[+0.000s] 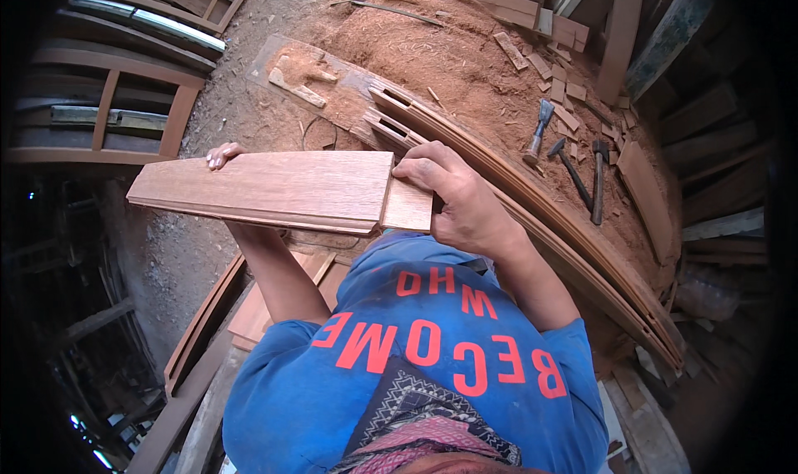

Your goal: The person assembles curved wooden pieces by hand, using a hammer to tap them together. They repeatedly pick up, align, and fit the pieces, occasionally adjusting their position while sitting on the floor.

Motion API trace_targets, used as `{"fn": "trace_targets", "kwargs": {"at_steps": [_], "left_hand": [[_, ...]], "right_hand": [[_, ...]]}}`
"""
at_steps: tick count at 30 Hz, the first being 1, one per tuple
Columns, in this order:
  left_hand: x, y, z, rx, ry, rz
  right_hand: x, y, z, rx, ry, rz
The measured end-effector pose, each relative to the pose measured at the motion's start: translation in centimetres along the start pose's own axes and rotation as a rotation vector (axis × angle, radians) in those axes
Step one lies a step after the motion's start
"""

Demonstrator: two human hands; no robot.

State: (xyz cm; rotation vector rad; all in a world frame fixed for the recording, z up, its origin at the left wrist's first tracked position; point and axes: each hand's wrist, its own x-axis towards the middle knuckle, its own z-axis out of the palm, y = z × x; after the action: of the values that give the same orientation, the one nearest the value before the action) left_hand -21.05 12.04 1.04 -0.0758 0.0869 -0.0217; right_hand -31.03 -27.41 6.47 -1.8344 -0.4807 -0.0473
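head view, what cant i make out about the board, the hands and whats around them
Held board: its underside, turned away from the camera in the head view.
Left hand: mostly hidden behind the board in that view; only fingers show over the far edge.
Wooden frame at upper left: its outer end is lost in the head view's dark rim.
Wood offcuts at right: too small there to tell surface detail.
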Motion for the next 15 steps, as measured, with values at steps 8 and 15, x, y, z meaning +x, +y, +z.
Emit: {"fn": "trace_targets", "kwargs": {"at_steps": [8, 15], "left_hand": [[-0.5, -0.8, -1.2, 0.163, 0.093, 0.022], [1.9, -0.2, -4.2, 0.458, 0.124, 0.048]], "right_hand": [[0.3, 0.9, -0.9, 0.0, -0.084, -0.05], [-0.4, 3.0, -0.4, 0.156, 0.09, 0.15]]}}
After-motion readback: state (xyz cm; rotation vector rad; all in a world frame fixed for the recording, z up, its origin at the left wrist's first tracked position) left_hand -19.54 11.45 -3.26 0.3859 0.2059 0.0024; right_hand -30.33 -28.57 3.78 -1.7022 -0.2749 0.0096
